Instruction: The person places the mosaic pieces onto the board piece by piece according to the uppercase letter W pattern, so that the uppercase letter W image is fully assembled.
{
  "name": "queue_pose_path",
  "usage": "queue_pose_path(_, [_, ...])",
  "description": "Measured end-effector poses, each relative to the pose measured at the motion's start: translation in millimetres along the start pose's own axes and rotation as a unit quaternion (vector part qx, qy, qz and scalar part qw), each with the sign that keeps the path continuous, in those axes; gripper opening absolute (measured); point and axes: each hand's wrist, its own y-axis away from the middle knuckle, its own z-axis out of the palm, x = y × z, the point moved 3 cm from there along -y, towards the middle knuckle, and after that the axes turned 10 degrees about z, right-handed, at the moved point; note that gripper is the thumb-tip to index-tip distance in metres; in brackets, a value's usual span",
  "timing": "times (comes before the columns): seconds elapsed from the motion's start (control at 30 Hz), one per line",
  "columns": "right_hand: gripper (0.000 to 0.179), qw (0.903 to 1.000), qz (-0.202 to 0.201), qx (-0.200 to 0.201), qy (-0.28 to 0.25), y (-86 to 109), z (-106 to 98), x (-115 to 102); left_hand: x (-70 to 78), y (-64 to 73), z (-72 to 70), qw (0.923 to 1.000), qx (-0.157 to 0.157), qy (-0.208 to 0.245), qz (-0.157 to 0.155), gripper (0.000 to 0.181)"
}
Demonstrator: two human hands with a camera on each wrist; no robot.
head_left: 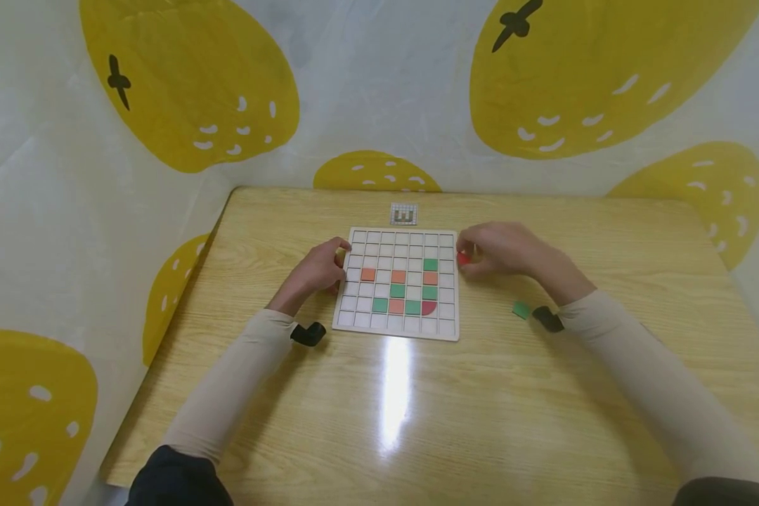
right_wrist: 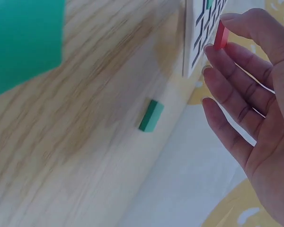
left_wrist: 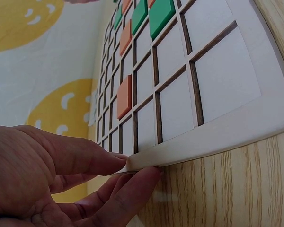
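A white square grid board [head_left: 379,323] lies on the table with orange and green square tiles and one red quarter-round tile [head_left: 429,308] in its cells. At the board's left edge, my left hand [head_left: 318,267] pinches the rim, thumb above and fingers at the side, as the left wrist view shows. Just off the right edge, my right hand [head_left: 502,247] holds a red tile [right_wrist: 221,35] between thumb and fingertips; its full outline is partly hidden. The other fingers of that hand are loosely bent.
A small card [head_left: 403,213] with a dark grid pattern lies beyond the board. On the wooden table [head_left: 329,414], a green tile [head_left: 521,310] sits near my right wrist. The right wrist view shows another green tile [right_wrist: 151,116] farther off. Patterned cloth [head_left: 379,84] hangs behind.
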Motion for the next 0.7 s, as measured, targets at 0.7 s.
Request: queue_pose_path(0.7, [0.024, 0.9978, -0.052, -0.034, -0.023, -20.8, -6, -44, 2.2, 0.1, -0.6, 1.0, -0.001, 0.001, 0.001, 0.056])
